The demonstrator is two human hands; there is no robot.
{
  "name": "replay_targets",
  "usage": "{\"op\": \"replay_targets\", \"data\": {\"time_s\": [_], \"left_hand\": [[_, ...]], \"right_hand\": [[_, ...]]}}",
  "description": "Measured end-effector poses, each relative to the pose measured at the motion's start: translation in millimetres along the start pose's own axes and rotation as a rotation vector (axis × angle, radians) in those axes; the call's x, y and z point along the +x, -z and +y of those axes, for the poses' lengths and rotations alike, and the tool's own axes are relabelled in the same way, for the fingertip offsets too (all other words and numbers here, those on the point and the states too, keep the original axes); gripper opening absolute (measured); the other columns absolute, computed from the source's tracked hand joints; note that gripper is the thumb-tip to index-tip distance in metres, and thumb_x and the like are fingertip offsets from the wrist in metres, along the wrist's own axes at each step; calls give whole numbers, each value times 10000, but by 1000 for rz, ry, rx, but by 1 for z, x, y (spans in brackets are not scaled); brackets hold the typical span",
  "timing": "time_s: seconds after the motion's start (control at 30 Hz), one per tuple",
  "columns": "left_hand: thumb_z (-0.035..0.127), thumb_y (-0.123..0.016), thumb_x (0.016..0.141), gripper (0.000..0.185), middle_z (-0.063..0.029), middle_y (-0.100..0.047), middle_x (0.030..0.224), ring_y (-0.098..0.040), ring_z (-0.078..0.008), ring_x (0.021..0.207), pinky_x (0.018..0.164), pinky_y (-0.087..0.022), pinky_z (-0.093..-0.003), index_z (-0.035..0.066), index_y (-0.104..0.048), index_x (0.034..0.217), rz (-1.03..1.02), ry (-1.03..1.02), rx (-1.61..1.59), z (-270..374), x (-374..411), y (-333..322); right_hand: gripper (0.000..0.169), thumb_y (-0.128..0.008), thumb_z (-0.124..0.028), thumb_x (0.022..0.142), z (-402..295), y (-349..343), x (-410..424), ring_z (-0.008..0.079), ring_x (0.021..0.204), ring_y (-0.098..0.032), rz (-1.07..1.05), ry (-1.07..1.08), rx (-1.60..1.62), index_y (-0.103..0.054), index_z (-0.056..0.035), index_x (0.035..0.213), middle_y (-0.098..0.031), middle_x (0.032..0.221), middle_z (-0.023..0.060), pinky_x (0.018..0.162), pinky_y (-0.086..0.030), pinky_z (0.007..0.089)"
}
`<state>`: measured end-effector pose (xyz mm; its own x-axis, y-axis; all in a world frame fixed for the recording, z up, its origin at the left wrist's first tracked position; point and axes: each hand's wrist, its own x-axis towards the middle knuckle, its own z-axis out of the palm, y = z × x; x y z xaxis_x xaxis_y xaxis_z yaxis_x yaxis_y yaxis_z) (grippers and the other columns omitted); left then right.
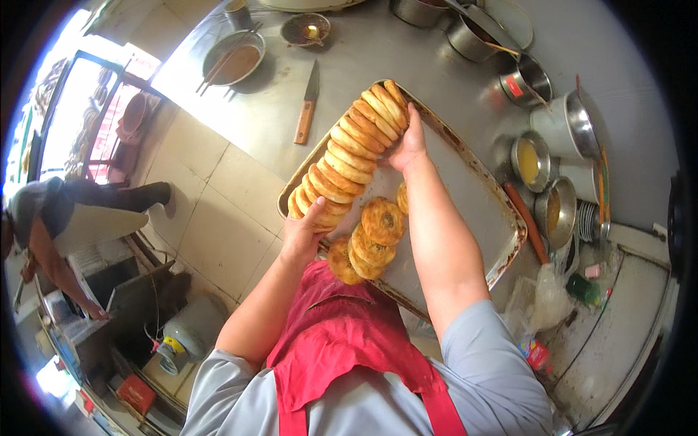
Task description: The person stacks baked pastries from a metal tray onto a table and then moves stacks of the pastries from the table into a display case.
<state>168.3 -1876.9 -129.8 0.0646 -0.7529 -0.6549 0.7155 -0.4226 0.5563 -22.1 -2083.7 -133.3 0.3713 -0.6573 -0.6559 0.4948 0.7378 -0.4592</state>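
A long row of round golden flatbreads (349,154), standing on edge face to face, is squeezed between my two hands over the left side of a metal baking tray (463,143). My left hand (303,231) grips the near end, thumb on top. At the far end my right hand (408,143) holds the row from its right side, the fingers partly hidden behind the breads. Several loose flatbreads (383,220) with browned, seeded centres lie overlapping at the tray's near edge. Another is partly hidden by my right forearm.
A knife with a wooden handle (305,121) lies left of the tray. Beyond it stand a bowl of brown sauce (240,61) with chopsticks and a small dark bowl (299,31). Metal pots and bowls (531,158) and a rolling pin (524,220) line the right. A person (49,218) bends at far left.
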Motion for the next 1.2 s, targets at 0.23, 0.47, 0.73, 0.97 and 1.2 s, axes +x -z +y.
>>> {"op": "replay_targets", "data": {"time_s": [0.23, 0.47, 0.73, 0.97, 1.2], "left_hand": [[127, -739, 915, 607, -70, -576, 1352, -603, -239, 1213, 968, -555, -428, 89, -433, 1438, -44, -69, 18, -8, -5, 1], [272, -656, 989, 593, -107, -497, 1456, -512, -295, 1330, 1055, -477, -521, 96, -384, 1486, -166, 154, -47, 18, -6, 21], [302, -670, 980, 673, -157, -495, 1451, -524, -324, 1314, 1037, -478, -549, 64, -330, 1510, -239, 297, -155, 24, 24, 46], [214, -764, 915, 812, -172, -530, 1375, -582, -304, 1239, 956, -560, -466, 11, -263, 1522, -154, 242, 246, 52, 25, 20], [186, -784, 896, 828, -167, -539, 1364, -600, -294, 1215, 922, -578, -430, 30, -271, 1527, -227, 246, 137, 45, 27, 25]], "right_hand": [[811, -351, -756, 903, -2, -6, -5, 395, 1354, -444, 100, 12, 6, -502, -171, 1445, -483, 1488, 121, 1069, -231, 740], [771, -307, -676, 955, -26, -25, -2, 390, 1403, -404, 189, -60, 75, -461, -127, 1474, -444, 1521, 159, 1079, -210, 746], [558, -450, -537, 972, -36, -36, 12, 306, 1198, -615, 246, -25, 41, -618, -110, 1290, -635, 1307, 123, 1032, -430, 585], [610, -441, -592, 960, -28, -18, 14, 330, 1245, -571, 203, -38, 53, -612, -121, 1307, -607, 1357, 117, 1051, -392, 616], [1003, -446, -890, 802, -18, -22, -2, 383, 1327, -471, 340, 28, -149, -497, -117, 1439, -514, 1412, 178, 1037, -334, 683]]}}
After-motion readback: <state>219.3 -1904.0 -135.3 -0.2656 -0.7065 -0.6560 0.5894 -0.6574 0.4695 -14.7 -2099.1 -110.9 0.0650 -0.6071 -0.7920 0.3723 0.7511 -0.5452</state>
